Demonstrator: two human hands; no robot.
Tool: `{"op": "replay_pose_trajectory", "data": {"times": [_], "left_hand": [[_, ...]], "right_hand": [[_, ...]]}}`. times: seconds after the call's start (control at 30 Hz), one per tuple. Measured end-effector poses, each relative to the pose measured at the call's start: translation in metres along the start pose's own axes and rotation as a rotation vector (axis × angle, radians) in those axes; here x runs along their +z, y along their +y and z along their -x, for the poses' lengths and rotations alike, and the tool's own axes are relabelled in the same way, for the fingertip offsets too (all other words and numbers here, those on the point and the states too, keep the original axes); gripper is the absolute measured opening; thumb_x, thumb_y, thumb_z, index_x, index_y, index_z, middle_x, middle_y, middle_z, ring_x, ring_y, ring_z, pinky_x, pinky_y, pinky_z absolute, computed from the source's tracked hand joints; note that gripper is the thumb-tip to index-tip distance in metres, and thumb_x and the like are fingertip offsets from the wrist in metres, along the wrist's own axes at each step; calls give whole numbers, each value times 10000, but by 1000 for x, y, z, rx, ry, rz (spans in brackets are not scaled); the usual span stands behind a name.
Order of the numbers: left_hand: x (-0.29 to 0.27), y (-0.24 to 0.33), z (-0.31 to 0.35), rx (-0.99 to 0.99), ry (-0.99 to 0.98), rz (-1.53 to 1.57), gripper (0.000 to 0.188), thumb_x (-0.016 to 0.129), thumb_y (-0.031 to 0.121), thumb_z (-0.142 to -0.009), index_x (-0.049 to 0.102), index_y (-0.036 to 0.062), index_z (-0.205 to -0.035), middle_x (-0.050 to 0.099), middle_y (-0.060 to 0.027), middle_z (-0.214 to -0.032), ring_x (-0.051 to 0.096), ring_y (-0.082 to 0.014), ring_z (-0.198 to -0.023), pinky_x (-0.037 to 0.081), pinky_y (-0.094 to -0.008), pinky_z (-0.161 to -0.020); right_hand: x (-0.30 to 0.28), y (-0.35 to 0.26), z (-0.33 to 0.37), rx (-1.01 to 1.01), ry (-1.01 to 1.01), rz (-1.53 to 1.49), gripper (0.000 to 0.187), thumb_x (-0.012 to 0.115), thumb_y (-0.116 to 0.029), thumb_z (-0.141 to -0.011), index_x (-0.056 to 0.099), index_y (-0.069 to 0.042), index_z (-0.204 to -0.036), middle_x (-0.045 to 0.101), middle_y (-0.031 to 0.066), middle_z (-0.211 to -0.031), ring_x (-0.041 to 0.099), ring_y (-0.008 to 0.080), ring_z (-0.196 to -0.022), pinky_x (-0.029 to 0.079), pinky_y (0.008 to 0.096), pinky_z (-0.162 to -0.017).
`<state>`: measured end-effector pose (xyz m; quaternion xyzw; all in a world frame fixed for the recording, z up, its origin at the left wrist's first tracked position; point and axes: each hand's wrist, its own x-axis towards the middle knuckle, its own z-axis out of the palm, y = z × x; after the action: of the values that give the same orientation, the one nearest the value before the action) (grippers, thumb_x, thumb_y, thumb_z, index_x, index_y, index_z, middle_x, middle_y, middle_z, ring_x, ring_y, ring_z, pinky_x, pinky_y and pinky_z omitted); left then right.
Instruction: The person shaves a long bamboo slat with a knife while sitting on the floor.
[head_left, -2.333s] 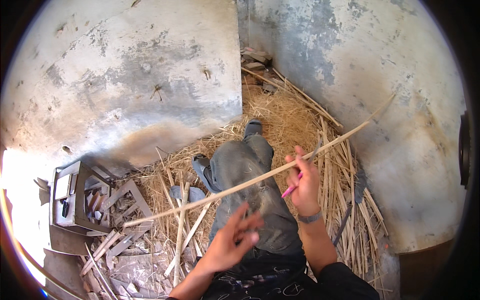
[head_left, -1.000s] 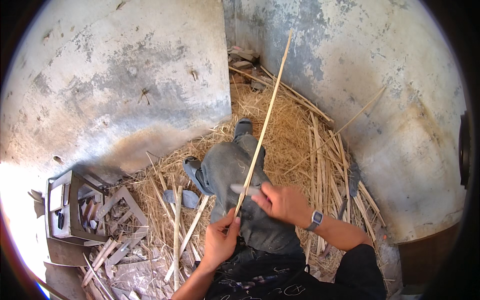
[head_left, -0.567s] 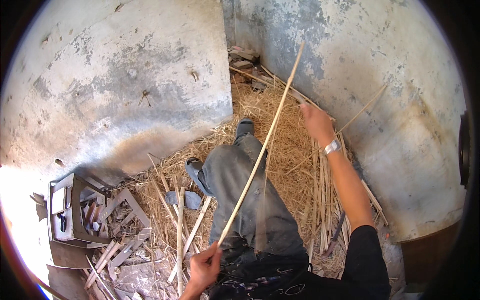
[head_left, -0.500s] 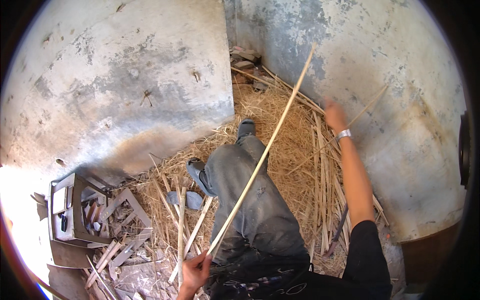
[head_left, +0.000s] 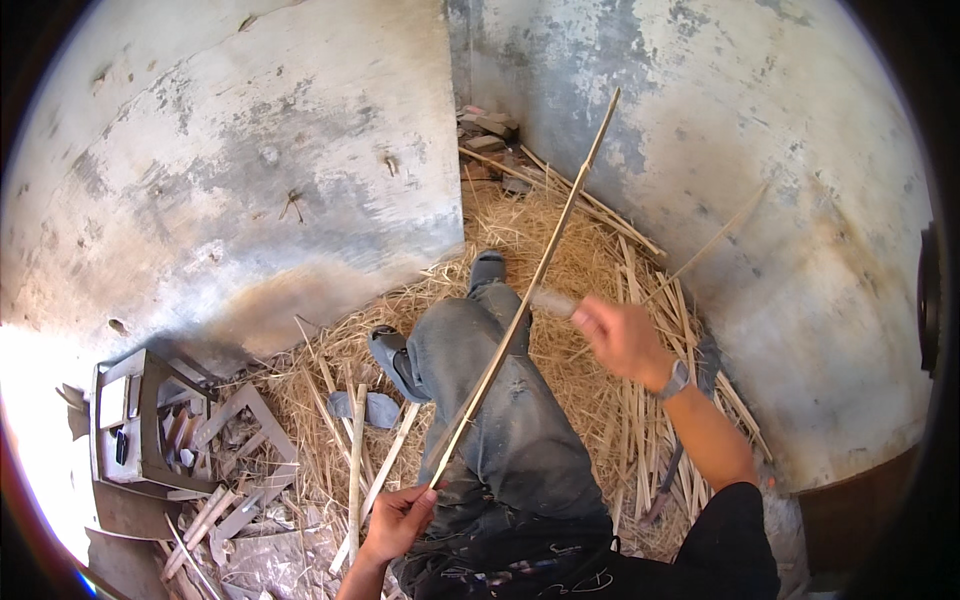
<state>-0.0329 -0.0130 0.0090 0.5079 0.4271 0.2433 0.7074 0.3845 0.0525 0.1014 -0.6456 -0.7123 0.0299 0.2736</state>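
A long, thin bamboo strip (head_left: 547,254) slants across my lap, its far end raised toward the wall corner. My left hand (head_left: 398,520) pinches its near end between thumb and fingers, just beside my hip. Closed in a fist over my right thigh, my right hand (head_left: 622,342) grips what looks like a knife (head_left: 554,302); the pale blade is smeared by motion and its handle is hidden in the fist. Its tip meets or nearly meets the strip about midway; whether they touch I cannot tell.
Straw-like shavings (head_left: 585,265) surround my legs. Split strips (head_left: 640,440) lie along the right wall (head_left: 750,130), near a dark curved tool (head_left: 668,480). At left stand a broken wooden box frame (head_left: 150,420) and scrap wood. A grey cloth (head_left: 375,409) lies by my foot.
My right hand has come down and inward from near the right wall to the strip's middle. The strip has tipped slightly, its far end shifting left. My left hand still holds the near end.
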Motion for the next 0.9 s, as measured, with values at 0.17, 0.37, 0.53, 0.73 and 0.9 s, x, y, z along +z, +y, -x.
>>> {"op": "replay_pose_trajectory", "data": {"times": [0.17, 0.37, 0.53, 0.73, 0.9], "left_hand": [[-9, 1, 5, -37, -46, 47, 344, 563, 181, -1086, 645, -65, -1313, 474, 42, -609, 378, -38, -518, 290, -237, -480], [-7, 3, 11, 21, 65, -133, 312, 589, 178, -1070, 684, -38, -1274, 502, 45, -624, 414, -44, -528, 332, -234, -506], [-39, -36, 21, 172, 219, -390, 246, 672, 157, -1011, 747, -26, -1158, 561, 14, -624, 488, -54, -550, 394, -250, -512], [-101, -43, 46, 283, 297, -712, 185, 699, 106, -943, 769, -24, -1055, 612, -77, -579, 534, -68, -538, 422, -284, -486], [-138, -73, 66, 237, 320, -706, 260, 675, 192, -969, 762, -47, -1022, 504, 17, -572, 452, -40, -564, 357, -268, -491]], "right_hand": [[16, -43, 33, -227, -81, 123, 445, 537, -553, -1018, 601, -149, -843, 530, 60, -484, 555, 280, -392, 421, 431, -396], [14, -80, 46, -248, -245, 270, 540, 485, -622, -1012, 617, -139, -808, 551, 108, -482, 591, 329, -423, 436, 461, -394], [-4, -32, -22, 89, -104, 243, 612, 403, -636, -1037, 634, -110, -824, 593, 121, -549, 614, 317, -481, 470, 458, -459], [-85, 106, -99, 456, 290, 343, 652, 376, -520, -1075, 689, -11, -815, 675, 237, -755, 663, 419, -728, 517, 528, -715], [-136, 182, -89, 629, 287, 415, 662, 408, -509, -1055, 735, 20, -827, 715, 280, -916, 679, 479, -897, 519, 538, -845]]}}
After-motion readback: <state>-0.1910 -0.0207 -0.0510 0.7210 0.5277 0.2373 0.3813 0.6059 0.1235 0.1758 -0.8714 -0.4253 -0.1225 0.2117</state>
